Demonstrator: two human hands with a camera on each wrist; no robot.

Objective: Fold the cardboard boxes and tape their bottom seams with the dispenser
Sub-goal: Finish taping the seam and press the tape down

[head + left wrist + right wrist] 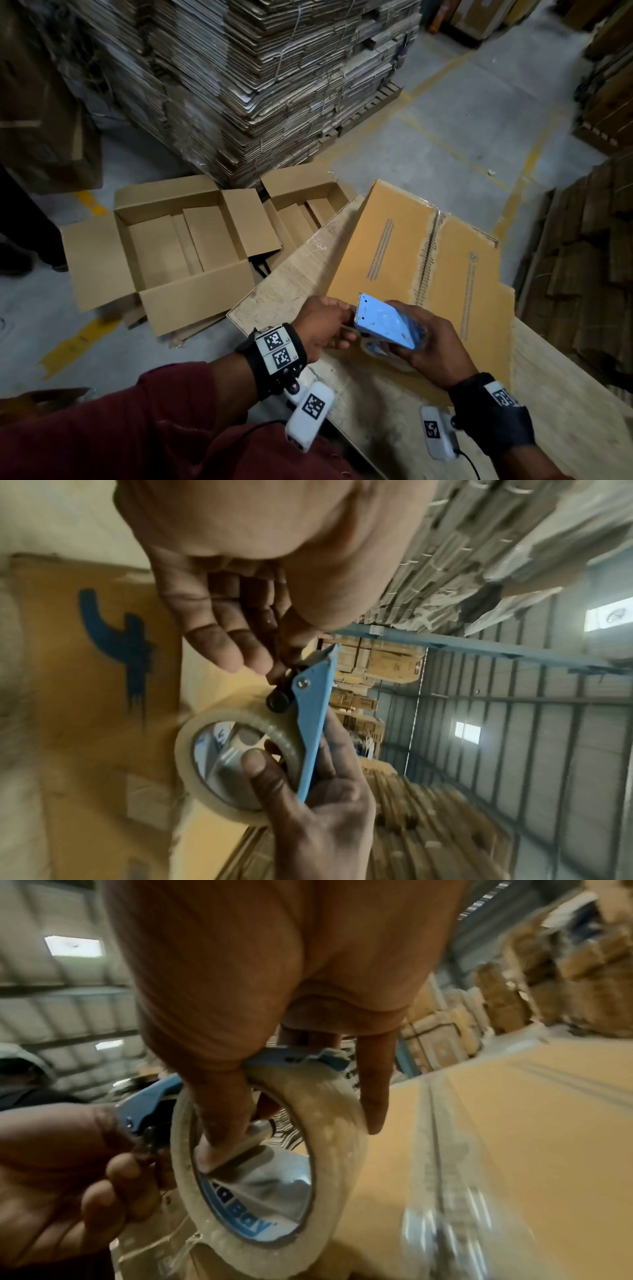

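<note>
A blue tape dispenser with a clear tape roll is held above the near end of a brown cardboard box. The box lies bottom-up on the table, with shiny tape along its middle seam. My right hand grips the dispenser, one finger hooked through the roll's core. My left hand pinches the dispenser's front end at the black roller, under the toothed cutter. The loose tape end itself is too clear to make out.
The box rests on a wooden table. Two opened boxes sit on the floor to the left. Behind them rises a pallet stack of flat cardboard. More cardboard stacks stand on the right. A person's dark legs are at far left.
</note>
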